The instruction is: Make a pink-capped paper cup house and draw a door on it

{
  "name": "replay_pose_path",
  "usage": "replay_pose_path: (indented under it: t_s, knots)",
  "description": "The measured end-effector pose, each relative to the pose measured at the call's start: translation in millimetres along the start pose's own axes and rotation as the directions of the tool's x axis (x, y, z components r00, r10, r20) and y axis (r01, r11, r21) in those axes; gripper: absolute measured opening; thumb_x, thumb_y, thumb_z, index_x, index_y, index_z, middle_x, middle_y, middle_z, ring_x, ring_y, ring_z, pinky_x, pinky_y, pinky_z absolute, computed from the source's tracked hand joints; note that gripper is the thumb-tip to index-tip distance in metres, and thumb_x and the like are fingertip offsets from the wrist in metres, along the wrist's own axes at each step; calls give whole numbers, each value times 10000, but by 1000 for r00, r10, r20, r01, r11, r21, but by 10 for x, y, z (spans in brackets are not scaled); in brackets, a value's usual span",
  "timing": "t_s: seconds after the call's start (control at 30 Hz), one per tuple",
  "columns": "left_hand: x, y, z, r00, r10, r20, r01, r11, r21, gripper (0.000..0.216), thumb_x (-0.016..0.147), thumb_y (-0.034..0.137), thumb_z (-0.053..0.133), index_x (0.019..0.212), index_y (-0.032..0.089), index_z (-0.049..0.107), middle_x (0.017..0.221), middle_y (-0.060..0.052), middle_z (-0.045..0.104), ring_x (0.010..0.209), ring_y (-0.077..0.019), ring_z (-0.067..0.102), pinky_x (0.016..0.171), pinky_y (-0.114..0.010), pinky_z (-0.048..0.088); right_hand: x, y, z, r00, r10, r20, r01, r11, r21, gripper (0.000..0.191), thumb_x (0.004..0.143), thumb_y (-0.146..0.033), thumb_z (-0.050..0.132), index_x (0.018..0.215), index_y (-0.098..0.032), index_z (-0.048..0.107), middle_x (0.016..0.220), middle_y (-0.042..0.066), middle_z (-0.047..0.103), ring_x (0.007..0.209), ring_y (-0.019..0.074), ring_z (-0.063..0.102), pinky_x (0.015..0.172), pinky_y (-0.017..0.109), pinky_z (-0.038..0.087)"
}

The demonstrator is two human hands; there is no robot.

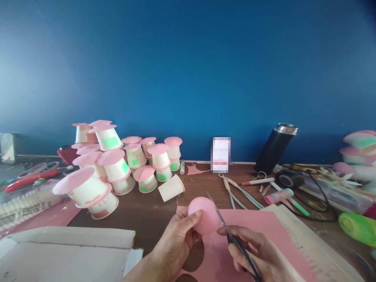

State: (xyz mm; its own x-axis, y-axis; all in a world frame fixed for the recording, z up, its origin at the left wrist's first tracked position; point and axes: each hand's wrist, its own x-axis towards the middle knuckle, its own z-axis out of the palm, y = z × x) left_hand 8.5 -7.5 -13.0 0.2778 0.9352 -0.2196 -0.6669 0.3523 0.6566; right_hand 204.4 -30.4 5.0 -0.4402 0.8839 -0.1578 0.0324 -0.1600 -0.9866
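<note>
My left hand pinches a round pink paper disc, thumb on its front, and holds it above a pink paper sheet that has round holes cut in it. My right hand grips a pair of scissors, whose thin blades point up and lie against the right edge of the disc. Both hands are low in the middle of the view, over a brown wooden table.
A pile of paper cups with pink disc lids stands at the left, with one plain cup lying on its side. A cardboard box sits at the front left. Pens, tweezers, a black flask, cables and a green object lie at the right.
</note>
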Motion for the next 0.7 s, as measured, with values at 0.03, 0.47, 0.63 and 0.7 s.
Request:
replay_pose_path:
  t_s: [0.03,0.47,0.63,0.7]
  knots:
    - [0,-3,-3,1000,0,1,0,1000,3,130,799,245,743,839,122,728,776,-48,716,689,-102,620,669,-204,485,4,6,-2,1000,-1,3,1,1000,-3,567,773,-656,650,1035,-152,637,590,-54,433,545,101,324,535,260,245]
    - [1,-21,-20,1000,1,4,-1,1000,27,163,802,265,739,875,120,721,800,-58,710,703,-103,608,668,-202,463,-12,-27,18,998,31,-53,-35,997,-74,471,802,-595,650,1018,-177,667,605,-47,449,558,110,364,540,261,287]
    - [9,-17,-18,1000,-3,-4,3,1000,24,158,795,262,747,860,120,719,786,-51,702,705,-103,605,662,-201,458,-14,-57,31,996,41,-78,-47,996,-71,462,791,-577,675,1023,-178,670,604,-46,467,563,108,385,547,257,297]
    - [10,-17,-17,1000,-6,-12,6,1000,15,159,785,263,757,843,120,717,768,-43,696,672,-94,592,634,-194,449,-15,-58,30,995,49,-89,-56,996,-74,481,778,-595,676,1023,-182,673,607,-39,485,572,117,411,550,261,305]
